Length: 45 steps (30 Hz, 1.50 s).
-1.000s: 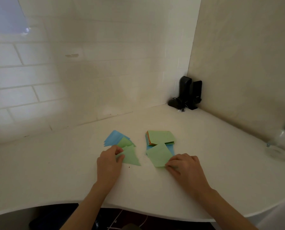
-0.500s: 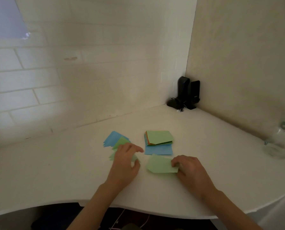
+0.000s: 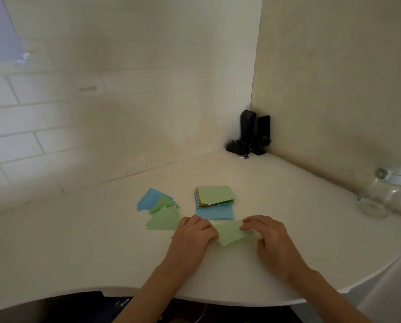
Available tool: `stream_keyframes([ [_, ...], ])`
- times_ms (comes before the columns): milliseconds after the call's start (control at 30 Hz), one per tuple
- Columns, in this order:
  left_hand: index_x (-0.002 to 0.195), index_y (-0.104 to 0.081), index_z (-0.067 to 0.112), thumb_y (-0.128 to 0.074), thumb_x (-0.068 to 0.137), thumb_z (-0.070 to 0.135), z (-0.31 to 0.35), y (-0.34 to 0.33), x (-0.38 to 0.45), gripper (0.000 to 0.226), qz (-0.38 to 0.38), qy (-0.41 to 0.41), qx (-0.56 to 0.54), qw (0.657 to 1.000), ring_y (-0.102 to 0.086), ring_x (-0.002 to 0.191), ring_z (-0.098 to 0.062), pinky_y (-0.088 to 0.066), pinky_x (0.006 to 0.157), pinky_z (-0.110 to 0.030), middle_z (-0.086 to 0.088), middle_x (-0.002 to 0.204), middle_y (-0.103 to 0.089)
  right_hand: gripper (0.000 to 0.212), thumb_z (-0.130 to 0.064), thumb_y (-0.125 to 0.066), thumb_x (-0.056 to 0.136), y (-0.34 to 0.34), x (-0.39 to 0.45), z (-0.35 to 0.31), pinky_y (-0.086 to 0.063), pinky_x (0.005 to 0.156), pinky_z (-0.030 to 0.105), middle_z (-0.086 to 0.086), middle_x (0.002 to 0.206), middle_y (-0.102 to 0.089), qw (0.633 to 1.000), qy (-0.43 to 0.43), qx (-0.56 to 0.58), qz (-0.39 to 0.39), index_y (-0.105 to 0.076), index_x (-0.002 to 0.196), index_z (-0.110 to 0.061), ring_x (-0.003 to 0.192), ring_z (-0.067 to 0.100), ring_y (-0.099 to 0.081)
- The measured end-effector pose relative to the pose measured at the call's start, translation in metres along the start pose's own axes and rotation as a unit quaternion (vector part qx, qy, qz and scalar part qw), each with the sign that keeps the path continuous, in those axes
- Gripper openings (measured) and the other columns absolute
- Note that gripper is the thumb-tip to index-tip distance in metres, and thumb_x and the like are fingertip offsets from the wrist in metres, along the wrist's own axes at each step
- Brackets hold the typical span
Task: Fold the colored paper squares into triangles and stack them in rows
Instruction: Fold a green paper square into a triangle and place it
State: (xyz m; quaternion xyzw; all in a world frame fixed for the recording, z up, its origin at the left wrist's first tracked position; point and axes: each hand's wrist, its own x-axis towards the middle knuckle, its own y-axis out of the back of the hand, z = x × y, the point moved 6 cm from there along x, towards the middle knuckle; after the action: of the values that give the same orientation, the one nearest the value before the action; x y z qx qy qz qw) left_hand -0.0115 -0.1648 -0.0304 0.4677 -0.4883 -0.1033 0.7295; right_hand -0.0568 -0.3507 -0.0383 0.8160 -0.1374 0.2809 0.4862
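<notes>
Green paper sheet (image 3: 231, 233) on the white countertop (image 3: 78, 241), near the front edge, partly folded, lower corner pointing toward the viewer. Left hand (image 3: 191, 238) with fingers curled over the sheet's left edge, gripping it. Right hand (image 3: 270, 238) pinching the sheet's upper right corner, thumb apart. Stack of unfolded squares (image 3: 214, 197) just behind, green on top, blue at the bottom. Folded blue and green triangles (image 3: 162, 210) overlapped in a row, left of the stack. Black device (image 3: 250, 134) upright in the corner.
</notes>
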Motion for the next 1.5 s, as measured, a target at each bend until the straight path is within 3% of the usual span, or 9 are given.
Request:
stream_keyframes([
  [167, 0.078, -0.067, 0.028, -0.051, 0.082, 0.034, 0.015, -0.007, 0.005, 0.018, -0.026, -0.003, 0.009, 1.0, -0.053, 0.076, -0.013, -0.029, 0.07, -0.024, 0.013, 0.076, -0.059, 0.04, -0.029, -0.053, 0.06, 0.001, -0.008, -0.024, -0.03, 0.088, 0.026, -0.023, 0.107, -0.058, 0.998, 0.019, -0.03, -0.042, -0.063, 0.098, -0.036, 0.105, -0.003, -0.046],
  [300, 0.077, -0.065, 0.029, -0.052, 0.081, 0.039, 0.021, -0.013, 0.009, 0.016, -0.035, 0.02, -0.035, 0.999, -0.049, 0.078, -0.01, -0.027, 0.07, -0.022, 0.013, 0.077, -0.058, 0.02, -0.051, -0.055, 0.076, -0.013, -0.014, -0.019, -0.032, 0.08, 0.02, -0.024, 0.095, -0.061, 0.998, 0.015, -0.038, -0.045, -0.063, 0.09, -0.038, 0.092, -0.003, -0.053],
  [533, 0.082, -0.062, 0.029, -0.053, 0.08, 0.045, 0.004, -0.022, 0.004, 0.018, -0.066, 0.073, -0.073, 0.992, -0.051, 0.079, -0.011, -0.032, 0.068, -0.023, 0.013, 0.084, -0.059, 0.009, -0.033, -0.061, 0.081, -0.015, -0.016, 0.004, -0.051, 0.078, 0.033, -0.023, 0.097, -0.065, 0.998, 0.003, 0.016, -0.061, -0.064, 0.089, -0.033, 0.089, -0.004, -0.062],
  [633, 0.082, -0.064, 0.027, -0.052, 0.08, 0.044, 0.002, -0.022, 0.003, 0.021, -0.067, 0.082, -0.084, 0.991, -0.053, 0.079, -0.014, -0.039, 0.067, -0.027, 0.011, 0.084, -0.059, 0.01, -0.038, -0.062, 0.078, -0.011, -0.012, 0.008, -0.054, 0.076, 0.034, -0.025, 0.096, -0.063, 0.998, -0.007, 0.032, -0.053, -0.066, 0.085, -0.031, 0.086, -0.005, -0.062],
  [967, 0.085, -0.069, 0.025, -0.06, 0.083, 0.039, -0.005, -0.017, -0.001, 0.016, -0.052, 0.118, -0.183, 0.975, -0.052, 0.08, -0.008, -0.047, 0.073, -0.034, 0.01, 0.081, -0.063, 0.026, -0.045, -0.053, 0.083, 0.004, -0.01, -0.001, -0.047, 0.078, 0.021, -0.018, 0.089, -0.068, 0.995, -0.04, 0.086, -0.037, -0.069, 0.082, -0.024, 0.084, -0.005, -0.06],
  [1100, 0.087, -0.067, 0.031, -0.059, 0.082, 0.049, 0.007, -0.016, -0.003, 0.021, -0.078, 0.069, -0.176, 0.979, -0.052, 0.088, -0.003, -0.047, 0.08, -0.032, 0.015, 0.093, -0.063, 0.024, -0.055, -0.052, 0.081, -0.008, -0.015, -0.007, -0.039, 0.085, 0.026, -0.028, 0.095, -0.059, 0.997, -0.031, 0.026, -0.072, -0.065, 0.083, -0.035, 0.094, -0.007, -0.052],
  [1200, 0.083, -0.068, 0.029, -0.056, 0.079, 0.059, 0.011, -0.015, -0.006, 0.033, -0.069, 0.091, -0.199, 0.973, -0.052, 0.094, 0.001, -0.046, 0.084, -0.031, 0.016, 0.097, -0.063, 0.032, -0.066, -0.047, 0.076, -0.016, -0.016, -0.011, -0.025, 0.09, 0.022, -0.03, 0.097, -0.053, 0.993, -0.062, 0.01, -0.102, -0.065, 0.08, -0.041, 0.101, -0.008, -0.044],
  [1300, 0.079, -0.069, 0.027, -0.057, 0.078, 0.056, 0.009, -0.017, -0.009, 0.031, -0.057, 0.116, -0.22, 0.967, -0.05, 0.097, 0.005, -0.044, 0.087, -0.03, 0.018, 0.099, -0.063, 0.025, -0.071, -0.048, 0.069, -0.02, -0.016, -0.013, -0.025, 0.088, 0.026, -0.029, 0.096, -0.052, 0.988, -0.107, 0.033, -0.109, -0.06, 0.067, -0.048, 0.101, -0.008, -0.044],
  [1500, 0.076, -0.067, 0.029, -0.068, 0.071, 0.05, 0.004, -0.023, -0.012, 0.022, -0.07, 0.162, -0.265, 0.948, -0.052, 0.097, 0.002, -0.037, 0.085, -0.012, 0.017, 0.097, -0.063, 0.019, -0.057, -0.074, 0.063, -0.018, -0.01, -0.013, -0.034, 0.096, 0.033, -0.023, 0.095, -0.057, 0.968, -0.193, 0.083, -0.136, -0.062, 0.069, -0.043, 0.098, -0.005, -0.049],
])
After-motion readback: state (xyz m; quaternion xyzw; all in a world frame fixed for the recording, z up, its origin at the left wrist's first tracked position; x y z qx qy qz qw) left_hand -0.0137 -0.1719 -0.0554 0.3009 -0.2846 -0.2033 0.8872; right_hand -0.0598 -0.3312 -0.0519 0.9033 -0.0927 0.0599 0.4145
